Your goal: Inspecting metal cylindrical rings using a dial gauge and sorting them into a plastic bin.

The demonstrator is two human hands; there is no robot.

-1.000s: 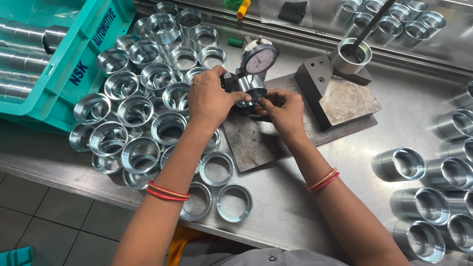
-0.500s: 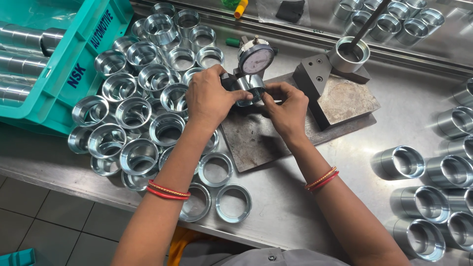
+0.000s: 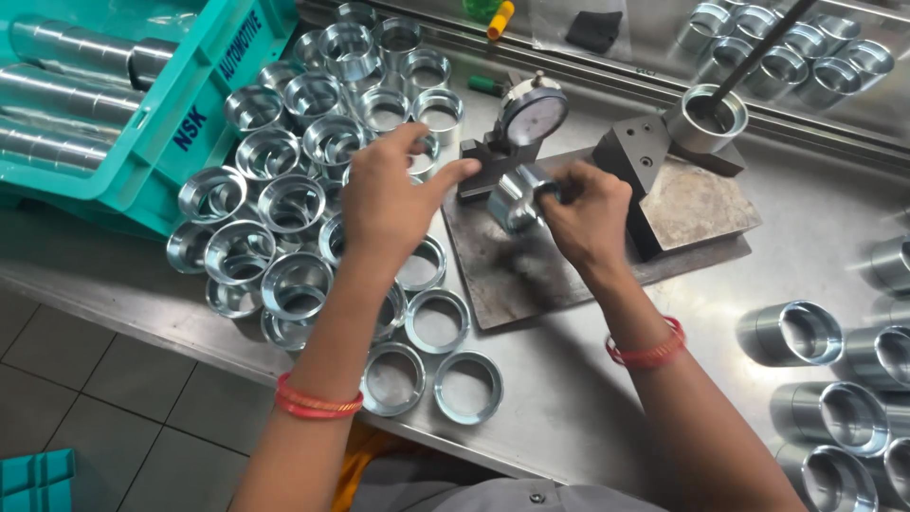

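A worker is checking a steel ring [image 3: 517,197] against a dial gauge [image 3: 533,114].

The right hand [image 3: 583,213] is pinching the ring beneath the gauge; the left hand [image 3: 389,194] is hovering spread just beside it, over piled rings [image 3: 294,204]. Reading the dial seemingly demands steadiness.

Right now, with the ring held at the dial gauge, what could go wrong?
The right hand holds the metal ring tilted off the grey base plate; it might slip and fall. The left hand hovers open above the stacked rings and could knock them. The dial gauge stands close and might get bumped.
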